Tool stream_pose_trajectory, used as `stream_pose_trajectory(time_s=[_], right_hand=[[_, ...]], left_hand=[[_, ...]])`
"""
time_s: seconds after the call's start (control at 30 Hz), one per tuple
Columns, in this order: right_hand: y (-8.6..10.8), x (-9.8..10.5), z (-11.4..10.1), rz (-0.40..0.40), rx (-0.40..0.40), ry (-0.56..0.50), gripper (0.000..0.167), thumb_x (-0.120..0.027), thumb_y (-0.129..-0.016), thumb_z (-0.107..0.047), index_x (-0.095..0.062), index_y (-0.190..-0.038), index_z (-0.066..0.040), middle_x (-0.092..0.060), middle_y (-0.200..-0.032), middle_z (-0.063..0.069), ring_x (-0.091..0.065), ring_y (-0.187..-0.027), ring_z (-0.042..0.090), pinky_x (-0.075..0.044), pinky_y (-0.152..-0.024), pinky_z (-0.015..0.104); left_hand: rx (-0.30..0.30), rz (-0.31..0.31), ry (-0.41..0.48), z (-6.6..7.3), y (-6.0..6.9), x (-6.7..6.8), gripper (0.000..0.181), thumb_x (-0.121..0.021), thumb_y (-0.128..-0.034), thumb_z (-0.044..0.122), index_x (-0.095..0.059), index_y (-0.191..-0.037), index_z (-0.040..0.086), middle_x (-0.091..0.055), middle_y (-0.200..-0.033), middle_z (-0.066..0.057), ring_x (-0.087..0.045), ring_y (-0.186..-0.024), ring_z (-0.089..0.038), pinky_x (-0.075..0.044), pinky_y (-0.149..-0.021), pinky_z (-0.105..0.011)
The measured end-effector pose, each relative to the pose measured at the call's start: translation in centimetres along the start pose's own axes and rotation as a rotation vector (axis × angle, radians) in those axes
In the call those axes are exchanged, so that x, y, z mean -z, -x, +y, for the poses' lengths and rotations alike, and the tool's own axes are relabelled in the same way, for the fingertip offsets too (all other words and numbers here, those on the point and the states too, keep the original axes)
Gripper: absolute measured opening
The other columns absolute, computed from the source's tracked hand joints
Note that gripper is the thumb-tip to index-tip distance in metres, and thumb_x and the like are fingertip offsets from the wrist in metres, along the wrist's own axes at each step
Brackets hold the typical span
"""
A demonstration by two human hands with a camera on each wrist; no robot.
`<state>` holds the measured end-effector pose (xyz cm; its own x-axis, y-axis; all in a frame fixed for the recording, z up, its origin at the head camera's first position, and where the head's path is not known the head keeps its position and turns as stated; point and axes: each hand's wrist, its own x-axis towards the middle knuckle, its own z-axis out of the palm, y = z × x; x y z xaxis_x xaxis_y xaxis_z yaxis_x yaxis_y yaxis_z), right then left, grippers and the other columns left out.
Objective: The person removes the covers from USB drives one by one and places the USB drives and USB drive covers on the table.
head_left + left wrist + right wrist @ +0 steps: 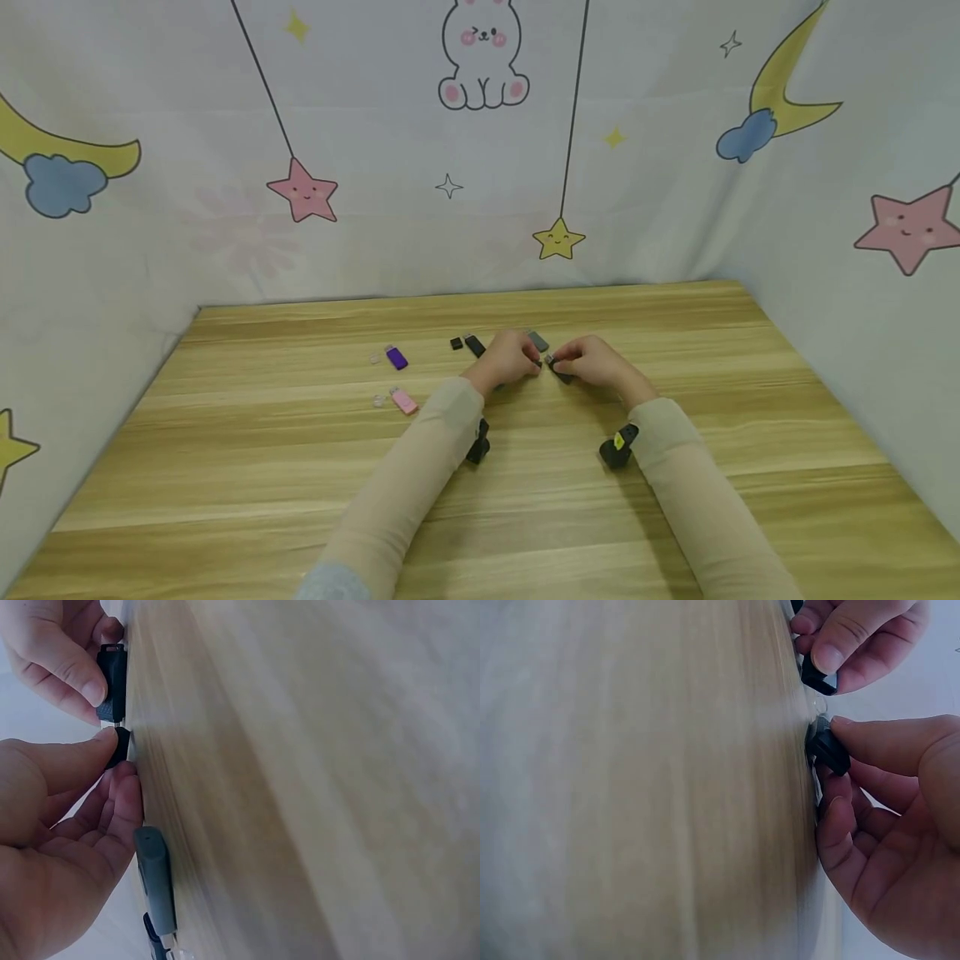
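My left hand (pixel 510 360) pinches a small black cap (pixel 120 748) between thumb and fingers, low over the table. Facing it, my right hand (pixel 595 362) grips a black USB flash drive (pixel 560 370) by its body, with the metal plug turned toward the cap. Cap and drive are close together; in the head view a narrow gap shows between them. A grey USB flash drive (pixel 537 340) lies just beyond the left hand. Another black USB flash drive (pixel 475 345) is partly hidden behind that hand, and a loose black cap (pixel 456 343) lies beside it.
Farther left on the wooden table (pixel 262 467) lie a purple USB flash drive (pixel 397 357) and a pink one (pixel 403 401), each with a clear cap (pixel 379 401) beside it. A patterned cloth (pixel 390 242) hangs behind the table's back edge.
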<state>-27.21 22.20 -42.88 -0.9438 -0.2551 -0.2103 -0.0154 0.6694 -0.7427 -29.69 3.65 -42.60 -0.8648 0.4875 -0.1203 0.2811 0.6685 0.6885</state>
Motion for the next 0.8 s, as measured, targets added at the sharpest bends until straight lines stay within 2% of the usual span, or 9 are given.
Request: stream_pose_trajectory(time_s=[0.2,0.43,0.8], right_hand=[[-0.01,-0.05,0.02,0.003,-0.009,0.02,0.03,-0.061,-0.094,-0.014,-0.064,-0.118,0.004,-0.066,-0.115,0.017,-0.06,-0.091,0.019,-0.051,-0.071,0.028],[-0.1,-0.05,0.27,0.001,-0.015,0.01,0.031,-0.061,-0.095,-0.015,-0.064,-0.119,0.003,-0.065,-0.117,0.019,-0.061,-0.098,0.023,-0.054,-0.074,0.033],[0.11,0.02,0.06,0.031,-0.019,0.021,0.029,-0.061,-0.094,-0.014,-0.065,-0.117,0.004,-0.066,-0.114,0.018,-0.061,-0.094,0.02,-0.053,-0.072,0.03]], left_hand=[[0.001,0.002,-0.025,0.21,0.12,0.07,0.013,-0.072,-0.0857,0.007,-0.072,-0.098,0.002,-0.068,-0.103,-0.011,-0.062,-0.096,-0.024,-0.051,-0.082,-0.033],[0.021,-0.01,-0.013,0.32,0.2,0.06,0.016,-0.07,-0.0874,0.008,-0.072,-0.102,0.0,-0.069,-0.107,-0.013,-0.062,-0.101,-0.026,-0.051,-0.086,-0.035],[0.005,-0.025,-0.023,0.45,0.17,0.13,0.02,-0.068,-0.0889,0.008,-0.072,-0.105,-0.001,-0.069,-0.111,-0.014,-0.062,-0.107,-0.026,-0.05,-0.091,-0.036]])
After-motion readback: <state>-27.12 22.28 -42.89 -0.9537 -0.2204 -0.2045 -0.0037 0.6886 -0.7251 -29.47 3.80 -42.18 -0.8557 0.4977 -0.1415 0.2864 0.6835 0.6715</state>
